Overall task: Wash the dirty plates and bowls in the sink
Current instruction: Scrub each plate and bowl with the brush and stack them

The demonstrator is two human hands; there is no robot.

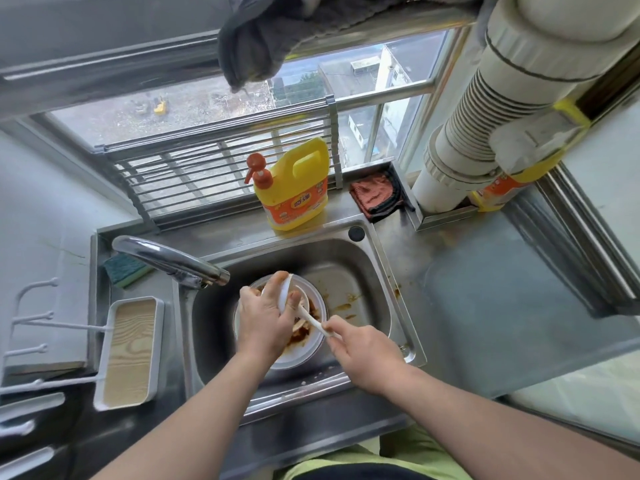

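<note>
Two hands scrape a tilted bowl [287, 292] over plates [298, 351], centre frame.
Left hand [263, 317] grips the bowl, right hand [363, 351] pinches a spoon [308, 315]; greasy sauce could make either slip.

Counter: steel worktop [485, 289] with the sink [377, 258] set into it.
Back ledge: yellow soap bottle [294, 188] upright behind the sink; folded red cloth [375, 195] just beside it.
Left rim: green sponge [123, 270] beside the tap [166, 259].
Sink floor: dirty white plate [298, 355], brown smears.
</note>
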